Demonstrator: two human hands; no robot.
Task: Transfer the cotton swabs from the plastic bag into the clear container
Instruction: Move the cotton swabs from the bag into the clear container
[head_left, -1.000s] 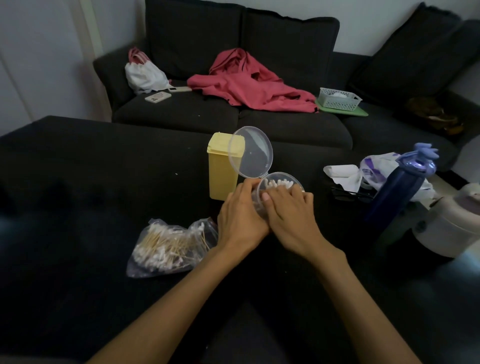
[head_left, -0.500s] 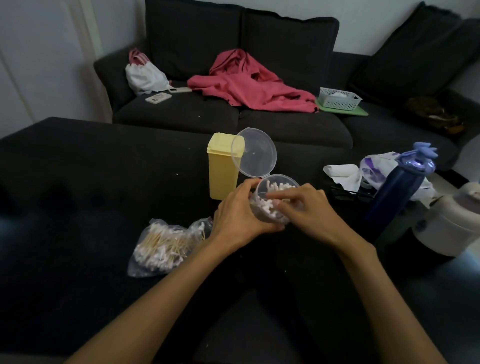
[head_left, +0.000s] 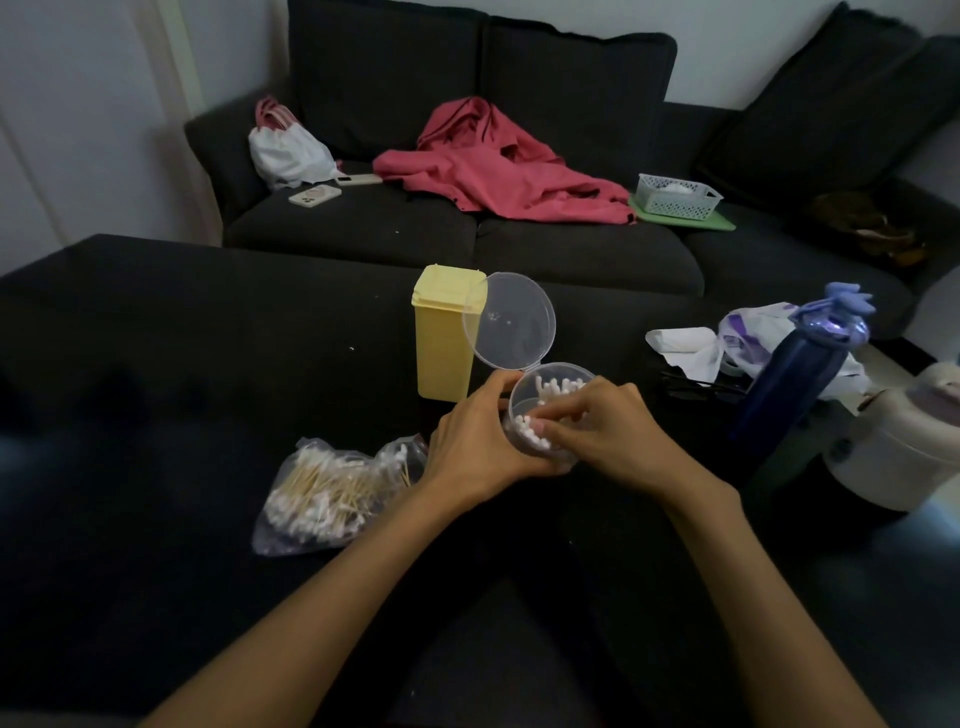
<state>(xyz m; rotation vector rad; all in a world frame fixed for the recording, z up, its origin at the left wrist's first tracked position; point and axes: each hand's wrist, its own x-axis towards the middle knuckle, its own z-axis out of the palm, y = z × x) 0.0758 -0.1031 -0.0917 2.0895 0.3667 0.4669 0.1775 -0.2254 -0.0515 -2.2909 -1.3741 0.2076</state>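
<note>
Dark fabric covers the low surface (head_left: 156, 364) where I work, with a charcoal sofa (head_left: 467, 244) behind it carrying a red garment (head_left: 493, 176), a white bag (head_left: 288, 150), a phone (head_left: 314, 195) and a small white basket (head_left: 678, 195). Just behind my hands stands a yellow box (head_left: 441, 338), touching or nearly touching the raised, hinged lid (head_left: 511, 322) of the clear container (head_left: 545, 410). To my right a navy bottle (head_left: 784, 379) stands close by, with crumpled white wrappers (head_left: 727, 338) behind it and a white appliance (head_left: 904, 441) at the edge. My left hand (head_left: 472, 447) curls around the container's near side, gripping it at a tilt toward me. My right hand (head_left: 608, 431) reaches over the rim, fingertips pinched among the cotton swabs (head_left: 535, 434) inside; I cannot tell exactly how many I hold. More swabs stand upright at the container's far wall. The plastic bag (head_left: 332, 488) lies on the fabric to my left, near my left wrist, holding a large heap of swabs. Compared with a second ago, my right hand no longer lies flat over the container's front; it has shifted rightward and its fingers now dip into the opening, while the container leans more toward me.
</note>
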